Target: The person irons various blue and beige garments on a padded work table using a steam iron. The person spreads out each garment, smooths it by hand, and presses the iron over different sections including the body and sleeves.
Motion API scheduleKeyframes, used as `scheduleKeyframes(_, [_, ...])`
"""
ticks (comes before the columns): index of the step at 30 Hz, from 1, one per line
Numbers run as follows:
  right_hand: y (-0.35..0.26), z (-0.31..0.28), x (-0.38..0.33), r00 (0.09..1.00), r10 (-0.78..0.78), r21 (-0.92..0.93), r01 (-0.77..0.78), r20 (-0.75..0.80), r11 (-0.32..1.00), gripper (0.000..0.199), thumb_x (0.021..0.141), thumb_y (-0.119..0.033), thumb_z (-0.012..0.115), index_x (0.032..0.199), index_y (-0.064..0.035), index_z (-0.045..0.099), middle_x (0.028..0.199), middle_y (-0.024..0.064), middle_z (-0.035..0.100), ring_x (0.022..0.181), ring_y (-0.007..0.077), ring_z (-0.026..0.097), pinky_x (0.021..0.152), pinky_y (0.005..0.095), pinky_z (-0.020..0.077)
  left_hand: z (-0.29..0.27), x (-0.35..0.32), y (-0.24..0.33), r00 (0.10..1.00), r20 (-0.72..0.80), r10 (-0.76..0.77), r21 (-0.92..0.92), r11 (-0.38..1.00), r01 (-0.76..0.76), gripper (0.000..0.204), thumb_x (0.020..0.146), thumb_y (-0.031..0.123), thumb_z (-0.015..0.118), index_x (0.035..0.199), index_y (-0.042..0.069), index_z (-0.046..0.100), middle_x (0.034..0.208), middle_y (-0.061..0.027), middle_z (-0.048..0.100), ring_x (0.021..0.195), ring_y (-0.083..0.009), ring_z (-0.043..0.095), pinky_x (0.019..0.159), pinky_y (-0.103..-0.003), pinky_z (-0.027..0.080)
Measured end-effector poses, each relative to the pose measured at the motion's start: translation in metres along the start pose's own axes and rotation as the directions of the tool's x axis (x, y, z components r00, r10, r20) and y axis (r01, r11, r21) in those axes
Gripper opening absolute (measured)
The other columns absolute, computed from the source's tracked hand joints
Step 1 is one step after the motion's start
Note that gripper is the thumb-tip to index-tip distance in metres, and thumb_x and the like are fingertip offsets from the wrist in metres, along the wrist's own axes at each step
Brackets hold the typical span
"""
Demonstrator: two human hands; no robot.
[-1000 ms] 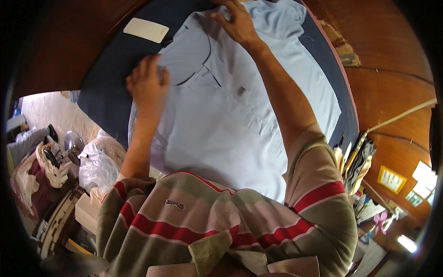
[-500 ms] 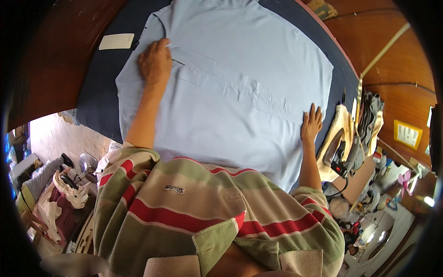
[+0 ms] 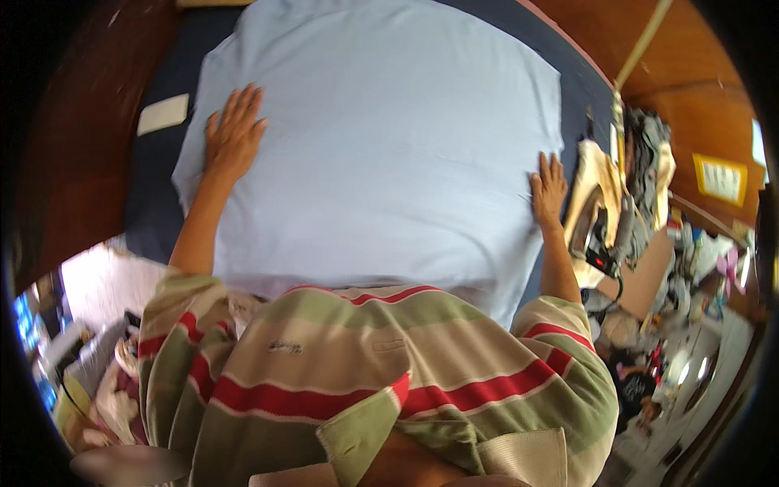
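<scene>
A light blue cloth (image 3: 381, 162), which looks like part of a garment, lies spread over a dark navy table cover (image 3: 154, 195). On its left side my left hand (image 3: 234, 136) rests flat, fingers stretched out and a little apart. My right hand (image 3: 549, 188) lies flat at the cloth's right edge, its fingers pointing away from me. Neither hand holds anything. The cloth is mostly smooth, with soft folds near my body and at the far left.
A clothes iron (image 3: 599, 231) stands on a pale, scorched cloth (image 3: 583, 183) to the right. Beyond it hang dark grey cloths (image 3: 647, 162) beside a pole (image 3: 641, 45). A white card (image 3: 163, 114) lies left of the blue cloth. Clutter fills the lower right.
My left hand has let go of the cloth's pinched edge and now lies flat, nearer to the left. The creased band across the middle has smoothed out. My right hand stays at the right edge.
</scene>
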State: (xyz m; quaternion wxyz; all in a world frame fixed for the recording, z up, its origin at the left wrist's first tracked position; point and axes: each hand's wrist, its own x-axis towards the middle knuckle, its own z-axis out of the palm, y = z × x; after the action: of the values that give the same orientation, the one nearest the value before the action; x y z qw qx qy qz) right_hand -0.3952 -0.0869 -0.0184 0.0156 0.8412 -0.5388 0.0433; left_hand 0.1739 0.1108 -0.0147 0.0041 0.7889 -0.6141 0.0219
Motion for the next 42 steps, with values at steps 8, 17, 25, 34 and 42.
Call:
scheduleKeyframes(8, [-0.002,-0.028,-0.005,0.985,0.036,0.342,0.026,-0.172,0.939,0.019,0.081,-0.017,0.063,0.098,-0.0105,0.065,0.104,0.0097,0.058,0.096,0.0276,0.052,0.083,0.0355,0.0418,0.012,-0.003,-0.009,0.999,0.013,-0.037,-0.001,0.999,0.037,0.049,0.097,0.039,0.024,0.144,0.026,0.022,0.15,0.0043,0.021,0.138,-0.0175,0.018,0.106,-0.049,0.016])
scheduleKeyframes(17, [0.006,-0.011,0.0,0.963,0.044,0.224,0.018,-0.265,0.974,0.013,0.08,-0.01,0.062,0.089,-0.0058,0.054,0.1,0.0099,0.057,0.09,0.0307,0.051,0.077,0.0397,0.04,0.014,-0.002,-0.013,1.0,-0.01,-0.019,-0.012,1.0,0.019,0.049,0.097,0.041,0.023,0.144,0.027,0.021,0.15,0.0055,0.02,0.138,-0.0176,0.017,0.107,-0.05,0.015])
scheduleKeyframes(25, [-0.012,-0.026,-0.023,0.982,-0.077,0.202,0.112,-0.172,0.973,0.03,0.081,-0.015,0.062,0.11,-0.0102,0.057,0.117,0.0076,0.054,0.105,0.03,0.05,0.089,0.0389,0.0379,0.014,-0.004,-0.012,1.0,-0.013,-0.02,0.007,1.0,0.021,0.049,0.097,0.041,0.023,0.144,0.027,0.022,0.149,0.0053,0.021,0.138,-0.0172,0.017,0.106,-0.051,0.015])
scheduleKeyframes(34, [0.004,-0.032,-0.041,0.965,-0.099,-0.001,0.102,0.242,0.995,0.06,0.087,-0.047,0.043,0.14,-0.0212,0.032,0.148,0.005,0.025,0.137,0.0301,0.017,0.109,0.0485,0.0107,0.012,-0.001,-0.021,0.999,-0.016,0.049,-0.014,0.999,-0.049,0.05,0.097,0.042,0.023,0.144,0.026,0.021,0.15,0.0048,0.02,0.138,-0.018,0.017,0.106,-0.051,0.015])
scheduleKeyframes(42, [-0.003,-0.041,-0.036,0.976,-0.047,0.07,0.033,0.212,0.997,0.051,0.089,-0.043,0.042,0.134,-0.0194,0.041,0.143,0.0066,0.033,0.135,0.0301,0.022,0.109,0.0491,0.0132,-0.015,0.001,0.012,0.999,0.036,-0.037,0.195,0.98,0.029,0.053,0.094,0.032,0.041,0.143,0.024,0.025,0.149,0.0022,0.022,0.138,-0.0179,0.019,0.104,-0.051,0.018])
